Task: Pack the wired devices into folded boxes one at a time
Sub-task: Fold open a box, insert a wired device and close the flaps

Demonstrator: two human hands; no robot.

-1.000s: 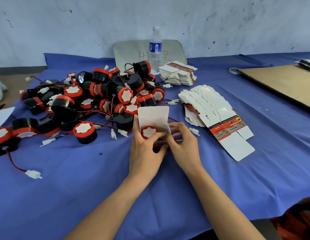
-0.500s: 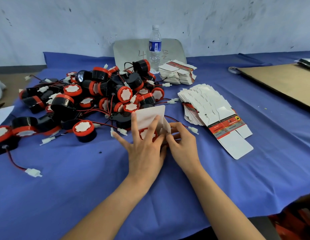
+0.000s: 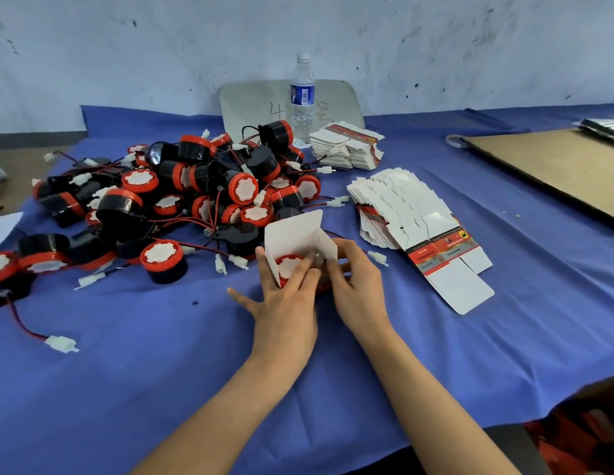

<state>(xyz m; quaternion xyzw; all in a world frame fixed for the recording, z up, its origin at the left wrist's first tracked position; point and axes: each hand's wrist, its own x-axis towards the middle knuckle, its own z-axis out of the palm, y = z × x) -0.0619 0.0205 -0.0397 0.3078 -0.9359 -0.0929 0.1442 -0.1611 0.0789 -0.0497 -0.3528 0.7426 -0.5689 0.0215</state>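
Note:
A small white folded box (image 3: pixel 295 233) stands open on the blue cloth in front of me, its lid flap up. Inside it sits a round black-and-red wired device (image 3: pixel 287 265) with a white face. My left hand (image 3: pixel 285 303) presses its fingers on the device and the box's left side, fingers spread. My right hand (image 3: pixel 357 286) grips the box's right side flap. A big pile of the same wired devices (image 3: pixel 196 197) lies behind and to the left. Flat unfolded boxes (image 3: pixel 412 221) fan out to the right.
A second stack of flat boxes (image 3: pixel 346 145) and a water bottle (image 3: pixel 302 101) stand at the back by the wall. A brown cardboard sheet (image 3: pixel 555 166) lies far right. A loose white connector (image 3: pixel 60 343) on a red wire lies at the left.
The box lid flap has tipped further back and to the right. My left hand's fingers have slid down onto the device inside the box. My right hand stays at the right flap.

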